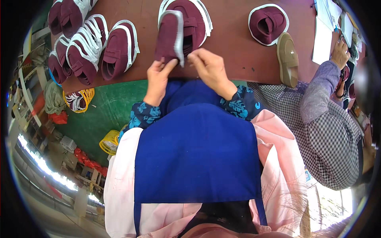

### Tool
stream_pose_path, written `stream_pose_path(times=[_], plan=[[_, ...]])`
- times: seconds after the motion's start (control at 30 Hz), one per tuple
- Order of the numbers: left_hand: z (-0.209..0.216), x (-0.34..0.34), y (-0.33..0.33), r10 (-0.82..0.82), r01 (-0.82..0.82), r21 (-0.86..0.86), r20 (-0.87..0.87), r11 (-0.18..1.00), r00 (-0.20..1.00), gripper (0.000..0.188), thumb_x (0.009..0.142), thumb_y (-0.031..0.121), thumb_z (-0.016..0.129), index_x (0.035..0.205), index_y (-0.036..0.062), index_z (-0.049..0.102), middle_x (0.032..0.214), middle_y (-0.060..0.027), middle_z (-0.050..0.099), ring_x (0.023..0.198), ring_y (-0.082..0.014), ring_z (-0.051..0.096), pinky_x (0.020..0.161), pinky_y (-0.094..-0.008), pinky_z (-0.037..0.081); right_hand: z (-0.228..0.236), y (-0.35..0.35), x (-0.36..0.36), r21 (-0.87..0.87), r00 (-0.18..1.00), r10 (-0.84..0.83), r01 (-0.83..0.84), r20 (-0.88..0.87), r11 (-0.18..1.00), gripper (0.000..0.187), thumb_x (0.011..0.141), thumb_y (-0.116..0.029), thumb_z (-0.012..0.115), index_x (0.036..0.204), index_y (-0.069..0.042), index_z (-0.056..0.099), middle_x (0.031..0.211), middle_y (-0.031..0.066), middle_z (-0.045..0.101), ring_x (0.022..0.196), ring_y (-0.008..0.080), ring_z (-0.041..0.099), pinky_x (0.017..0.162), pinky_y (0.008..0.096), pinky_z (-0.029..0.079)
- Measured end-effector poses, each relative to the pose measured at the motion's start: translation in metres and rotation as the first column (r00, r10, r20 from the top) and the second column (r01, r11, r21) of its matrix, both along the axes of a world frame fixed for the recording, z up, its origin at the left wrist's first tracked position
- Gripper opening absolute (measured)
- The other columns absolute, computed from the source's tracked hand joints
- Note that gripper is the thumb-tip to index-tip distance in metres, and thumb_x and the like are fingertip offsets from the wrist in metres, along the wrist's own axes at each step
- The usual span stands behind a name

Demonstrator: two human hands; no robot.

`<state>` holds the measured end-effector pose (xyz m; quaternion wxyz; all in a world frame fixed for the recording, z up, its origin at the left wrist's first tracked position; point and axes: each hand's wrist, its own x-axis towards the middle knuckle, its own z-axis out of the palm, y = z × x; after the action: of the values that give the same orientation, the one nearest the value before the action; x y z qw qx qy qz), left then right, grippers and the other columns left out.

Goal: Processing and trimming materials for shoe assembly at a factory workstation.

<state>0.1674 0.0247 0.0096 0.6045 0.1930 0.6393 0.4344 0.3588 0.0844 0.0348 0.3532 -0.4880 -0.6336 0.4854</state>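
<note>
My left hand grips the near end of a maroon shoe upper with a white edge, tilted up above the table. Close to that same end, my right hand has thumb and forefinger pinched together; whatever lies between them is too small to make out. Just behind the held upper rest more maroon shoe uppers, stacked and partly hidden by it. Farther right lies a single maroon upper with a white rim, and next to it a tan loafer stands near the table's front edge.
Rows of maroon uppers cover the left of the brown table. A yellow basket with uppers sits below its left edge. At right a co-worker in a checked garment reaches onto the table near white papers.
</note>
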Motion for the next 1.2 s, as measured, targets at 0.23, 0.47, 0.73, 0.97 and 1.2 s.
stream_pose_path(times=[0.23, 0.47, 0.73, 0.97, 1.2], plan=[[0.032, -0.031, -0.012, 0.246, -0.234, -0.077, 0.321, 0.969, 0.915, 0.04, 0.093, 0.004, 0.065, 0.132, 0.0004, 0.054, 0.121, -0.0094, 0.064, 0.106, -0.0174, 0.064, 0.101, -0.0341, 0.049, -0.078, 0.048, 0.032, -0.175, 0.902, -0.39, 0.421, 0.187, 0.89, 0.021, 0.091, -0.017, 0.069, 0.101, 0.001, 0.067, 0.089, 0.0105, 0.07, 0.079, 0.0164, 0.067, 0.073, 0.0316, 0.054], [0.027, -0.003, -0.019, 0.111, -0.115, 0.032, 0.116, 0.993, 0.987, 0.039, 0.085, -0.003, 0.072, 0.122, -0.0004, 0.058, 0.115, -0.008, 0.068, 0.095, -0.0131, 0.065, 0.086, -0.0287, 0.053, -0.07, 0.048, 0.028, -0.43, 0.945, -0.279, 0.325, 0.17, 0.842, 0.023, 0.089, -0.02, 0.071, 0.097, 0.0, 0.068, 0.091, 0.0102, 0.069, 0.08, 0.0165, 0.065, 0.076, 0.03, 0.052], [0.008, 0.022, 0.007, 0.036, -0.043, 0.12, 0.056, 0.992, 0.998, 0.043, 0.084, 0.002, 0.076, 0.122, -0.0025, 0.057, 0.114, -0.0081, 0.067, 0.1, -0.0135, 0.065, 0.088, -0.0289, 0.053, -0.004, 0.002, -0.011, -0.285, 0.975, -0.223, 0.209, -0.016, 0.935, 0.009, 0.095, -0.01, 0.067, 0.096, -0.002, 0.062, 0.077, -0.0022, 0.06, 0.067, 0.0032, 0.051, 0.062, 0.0215, 0.044], [0.01, -0.022, -0.003, 0.212, -0.192, -0.092, 0.452, 0.977, 0.866, 0.042, 0.092, 0.006, 0.068, 0.132, 0.0003, 0.055, 0.127, -0.0093, 0.062, 0.116, -0.0204, 0.061, 0.103, -0.0376, 0.048, -0.044, 0.029, 0.0, -0.137, 0.91, -0.411, 0.415, 0.06, 0.899, 0.008, 0.09, -0.008, 0.067, 0.093, -0.002, 0.064, 0.085, 0.0083, 0.065, 0.071, 0.0167, 0.063, 0.067, 0.0314, 0.051], [0.016, -0.036, -0.01, 0.229, -0.211, -0.089, 0.41, 0.973, 0.883, 0.042, 0.091, 0.004, 0.069, 0.13, 0.0006, 0.054, 0.122, -0.0087, 0.063, 0.112, -0.0202, 0.062, 0.101, -0.038, 0.05, -0.116, 0.055, 0.026, -0.058, 0.848, -0.39, 0.437, 0.358, 0.898, 0.012, 0.088, -0.014, 0.067, 0.094, -0.004, 0.063, 0.089, 0.0141, 0.063, 0.078, 0.0308, 0.063, 0.076, 0.0411, 0.05]])
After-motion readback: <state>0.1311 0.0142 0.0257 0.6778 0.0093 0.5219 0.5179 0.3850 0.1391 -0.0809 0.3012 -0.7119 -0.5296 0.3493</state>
